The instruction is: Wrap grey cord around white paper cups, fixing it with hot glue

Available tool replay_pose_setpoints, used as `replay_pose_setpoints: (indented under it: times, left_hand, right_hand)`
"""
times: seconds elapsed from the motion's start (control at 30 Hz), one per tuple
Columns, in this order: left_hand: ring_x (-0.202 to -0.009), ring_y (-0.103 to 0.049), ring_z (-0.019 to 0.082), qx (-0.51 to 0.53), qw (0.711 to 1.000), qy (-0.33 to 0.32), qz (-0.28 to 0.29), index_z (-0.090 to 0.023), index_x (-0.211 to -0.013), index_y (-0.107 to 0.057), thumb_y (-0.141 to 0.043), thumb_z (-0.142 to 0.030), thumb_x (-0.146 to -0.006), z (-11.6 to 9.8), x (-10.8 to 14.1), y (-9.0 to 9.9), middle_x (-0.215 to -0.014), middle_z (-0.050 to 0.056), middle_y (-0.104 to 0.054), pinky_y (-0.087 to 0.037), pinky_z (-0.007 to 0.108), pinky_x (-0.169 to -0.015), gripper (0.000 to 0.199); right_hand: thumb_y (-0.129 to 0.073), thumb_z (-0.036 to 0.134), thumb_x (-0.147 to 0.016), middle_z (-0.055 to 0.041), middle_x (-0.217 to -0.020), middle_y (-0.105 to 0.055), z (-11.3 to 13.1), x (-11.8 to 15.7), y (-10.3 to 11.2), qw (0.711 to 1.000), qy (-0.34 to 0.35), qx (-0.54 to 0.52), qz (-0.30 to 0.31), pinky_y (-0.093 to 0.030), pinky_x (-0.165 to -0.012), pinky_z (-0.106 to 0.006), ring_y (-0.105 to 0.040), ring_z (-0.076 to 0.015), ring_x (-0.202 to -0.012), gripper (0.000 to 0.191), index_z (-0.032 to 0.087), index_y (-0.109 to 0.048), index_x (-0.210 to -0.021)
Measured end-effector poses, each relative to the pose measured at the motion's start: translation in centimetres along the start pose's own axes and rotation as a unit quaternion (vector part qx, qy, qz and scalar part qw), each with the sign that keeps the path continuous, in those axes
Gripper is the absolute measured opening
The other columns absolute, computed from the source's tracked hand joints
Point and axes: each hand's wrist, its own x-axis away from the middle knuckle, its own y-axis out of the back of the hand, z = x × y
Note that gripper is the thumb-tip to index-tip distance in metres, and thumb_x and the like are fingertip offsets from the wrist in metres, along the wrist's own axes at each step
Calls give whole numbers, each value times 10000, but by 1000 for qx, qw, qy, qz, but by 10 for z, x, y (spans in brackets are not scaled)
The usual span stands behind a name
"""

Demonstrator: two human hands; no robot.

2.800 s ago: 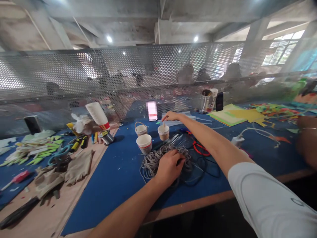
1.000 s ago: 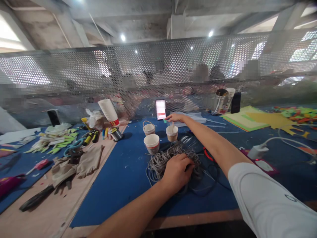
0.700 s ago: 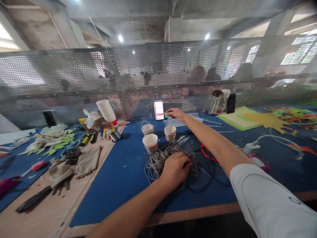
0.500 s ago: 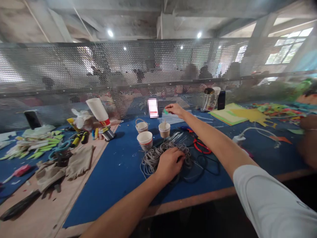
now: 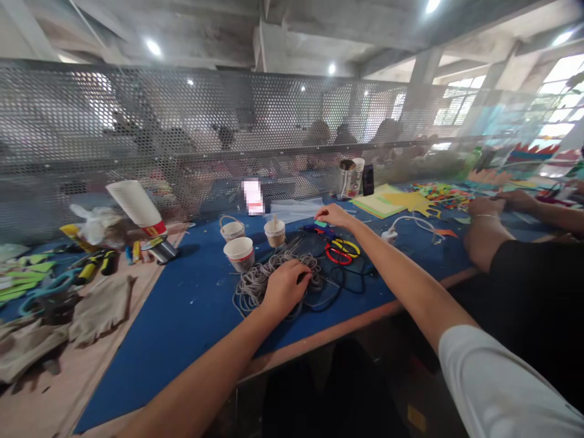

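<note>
My left hand point(image 5: 285, 287) rests on a loose heap of grey cord point(image 5: 253, 285), its fingers curled in on the strands; the fingertips are partly hidden. My right hand point(image 5: 336, 216) reaches out over the blue table and pinches a small green piece point(image 5: 321, 224), too small to make out fully. Below that hand lie red-handled scissors point(image 5: 338, 255) and a yellow-handled tool point(image 5: 350, 246). Left of the cord stand an open paper cup point(image 5: 239, 253), a cup with a looped handle point(image 5: 232, 230) and a cup with a stick in it point(image 5: 275, 233).
A tilted stack of paper cups point(image 5: 134, 207), gloves point(image 5: 103, 310) and tools lie to the left. A lit phone point(image 5: 253, 196) leans by the perforated screen point(image 5: 283, 121). Yellow and green sheets point(image 5: 378, 201) and a white charger point(image 5: 389, 236) lie right, near another person's arms point(image 5: 486, 228).
The view has turned to the right. My right hand has come back from near the phone toward the scissors, still pinching the green piece. My left hand stays on the cord.
</note>
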Motion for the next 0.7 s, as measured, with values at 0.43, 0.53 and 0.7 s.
replay_pose_setpoints:
  times: [0.43, 0.53, 0.7]
  left_hand:
    - [-865, -648, 182, -1, 1000, 2, 4, -209, -902, -711, -597, -194, -902, 2, -1, -1, -890, 34, -684, -494, 290, -801, 115]
    - [-862, -647, 180, 2, 1000, 1, 3, -213, -903, -711, -599, -193, -902, 1, -2, -1, -887, 31, -683, -494, 290, -807, 114]
    - [-858, -648, 181, -4, 1000, 5, 8, -208, -904, -714, -599, -195, -902, 0, -3, 0, -882, 34, -680, -494, 289, -797, 116]
  right_hand:
    - [-614, 110, -768, -43, -889, -765, -38, 28, 3, 989, -55, 80, -113, -468, -819, -272, -668, -190, -847, 200, 187, -775, -859]
    - [-621, 90, -750, -42, -871, -764, -35, 32, 2, 989, -53, 84, -109, -467, -833, -274, -668, -199, -854, 205, 196, -777, -829]
    - [-611, 106, -780, -37, -899, -765, -22, 35, -4, 992, -37, 68, -100, -471, -835, -270, -671, -193, -854, 212, 199, -777, -874]
